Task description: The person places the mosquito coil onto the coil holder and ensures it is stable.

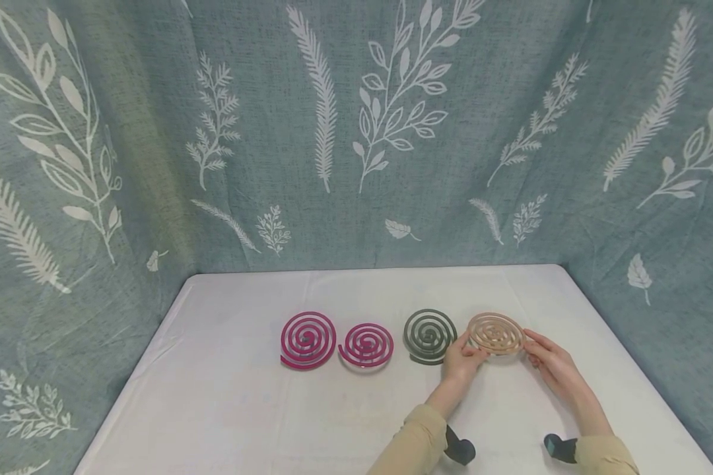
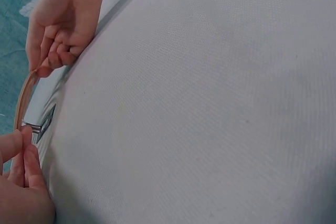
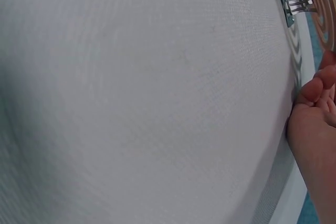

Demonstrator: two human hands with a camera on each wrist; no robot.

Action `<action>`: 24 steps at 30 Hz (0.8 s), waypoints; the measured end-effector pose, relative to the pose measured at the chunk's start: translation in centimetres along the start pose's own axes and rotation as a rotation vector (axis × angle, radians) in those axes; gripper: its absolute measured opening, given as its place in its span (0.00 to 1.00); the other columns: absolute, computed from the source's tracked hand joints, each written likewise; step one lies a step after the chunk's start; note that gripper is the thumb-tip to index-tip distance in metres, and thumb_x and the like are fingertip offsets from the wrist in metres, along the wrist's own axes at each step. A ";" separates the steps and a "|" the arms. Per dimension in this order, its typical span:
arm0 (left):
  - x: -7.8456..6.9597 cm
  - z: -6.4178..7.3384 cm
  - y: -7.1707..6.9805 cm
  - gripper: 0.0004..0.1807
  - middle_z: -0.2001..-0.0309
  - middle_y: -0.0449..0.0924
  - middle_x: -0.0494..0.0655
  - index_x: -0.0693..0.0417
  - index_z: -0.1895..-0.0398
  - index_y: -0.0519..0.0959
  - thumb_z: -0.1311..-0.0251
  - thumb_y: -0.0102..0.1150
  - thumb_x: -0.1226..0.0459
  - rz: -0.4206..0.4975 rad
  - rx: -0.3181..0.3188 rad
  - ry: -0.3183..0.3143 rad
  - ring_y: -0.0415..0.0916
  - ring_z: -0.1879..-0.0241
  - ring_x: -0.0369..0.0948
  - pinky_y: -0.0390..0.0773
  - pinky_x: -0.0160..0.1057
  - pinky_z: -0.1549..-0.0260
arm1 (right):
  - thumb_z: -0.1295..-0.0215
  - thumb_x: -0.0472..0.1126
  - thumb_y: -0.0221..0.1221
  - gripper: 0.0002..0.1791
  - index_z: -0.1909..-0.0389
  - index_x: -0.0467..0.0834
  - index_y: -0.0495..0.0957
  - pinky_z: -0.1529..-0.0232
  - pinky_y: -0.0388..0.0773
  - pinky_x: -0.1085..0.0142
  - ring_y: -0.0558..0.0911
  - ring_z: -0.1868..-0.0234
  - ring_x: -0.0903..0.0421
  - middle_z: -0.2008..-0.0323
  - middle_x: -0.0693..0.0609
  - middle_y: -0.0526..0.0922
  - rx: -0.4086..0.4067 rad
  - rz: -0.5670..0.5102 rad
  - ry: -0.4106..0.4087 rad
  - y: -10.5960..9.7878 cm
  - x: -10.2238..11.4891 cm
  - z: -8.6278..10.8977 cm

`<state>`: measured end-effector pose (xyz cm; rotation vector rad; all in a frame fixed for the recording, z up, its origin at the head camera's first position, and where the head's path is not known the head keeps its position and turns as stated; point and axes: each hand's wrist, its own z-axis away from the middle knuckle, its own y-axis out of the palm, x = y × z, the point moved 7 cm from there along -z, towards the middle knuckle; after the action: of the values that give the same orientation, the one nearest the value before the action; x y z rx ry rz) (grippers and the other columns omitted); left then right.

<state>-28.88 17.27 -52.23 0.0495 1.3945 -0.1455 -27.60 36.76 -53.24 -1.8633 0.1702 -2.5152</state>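
A tan mosquito coil is held level just above the table, pinched at its left rim by my left hand and at its right rim by my right hand. Beneath it a small metal stand shows in the right wrist view, its upright part meeting the underside of the coil. In the left wrist view the same coil appears edge-on between both hands. Immediately left of my left hand is a dark green mosquito coil.
Further left are two magenta mosquito coils, a larger one and a smaller one that looks raised over its shadow. All are on a white-covered table. A blue-green leaf-patterned curtain surrounds the back and sides.
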 end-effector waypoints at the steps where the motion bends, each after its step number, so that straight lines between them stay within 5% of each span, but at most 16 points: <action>1: 0.0 0.0 0.0 0.31 0.73 0.81 0.44 0.59 0.36 0.68 0.46 0.63 0.68 -0.003 -0.001 0.004 0.73 0.76 0.30 0.73 0.24 0.75 | 0.28 0.45 0.50 0.38 0.27 0.34 0.43 0.63 0.68 0.77 0.65 0.66 0.69 0.66 0.68 0.68 -0.001 0.002 0.002 0.0 0.0 0.0; 24: 0.0 0.2 -0.3 0.31 0.74 0.79 0.42 0.56 0.36 0.69 0.47 0.64 0.68 -0.009 0.001 -0.018 0.72 0.75 0.30 0.74 0.25 0.74 | 0.29 0.46 0.51 0.38 0.27 0.37 0.44 0.62 0.70 0.77 0.66 0.64 0.68 0.64 0.68 0.70 -0.026 0.010 0.068 -0.2 -0.4 -0.2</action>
<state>-28.76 16.99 -52.15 0.0424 1.3771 -0.1541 -27.67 36.97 -53.62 -1.7816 0.2134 -2.5837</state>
